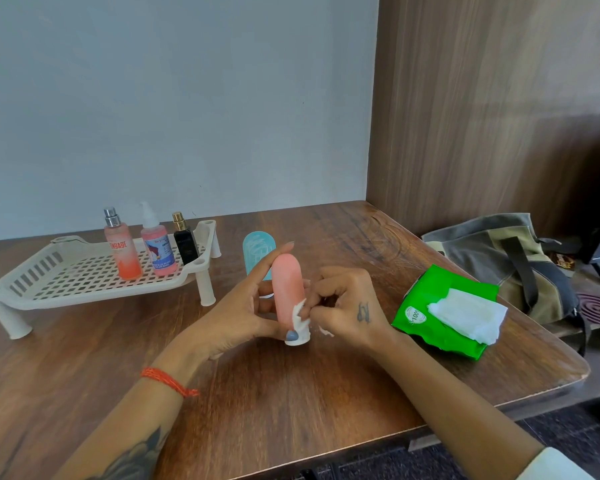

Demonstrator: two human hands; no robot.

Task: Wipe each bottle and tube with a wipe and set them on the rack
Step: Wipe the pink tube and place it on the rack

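Note:
A pink tube (pixel 287 289) stands cap-down near the middle of the wooden table (pixel 291 393). My left hand (pixel 243 306) holds it from the left, thumb on its white cap. My right hand (pixel 343 306) pinches a small white wipe (pixel 299 314) against the tube's lower side. Behind the pink tube stands a light blue tube (pixel 257 249), partly hidden by my fingers. The white plastic rack (pixel 66 282) at the left carries three bottles: an orange-pink spray bottle (pixel 123 251), a pink pump bottle (pixel 158 249) and a small black bottle (pixel 185 245).
A green wipe pack (pixel 444 317) with a loose white wipe (pixel 468 315) on top lies at the right. A grey and olive bag (pixel 506 261) sits beyond the table's right edge. A white wall and a wood panel stand behind.

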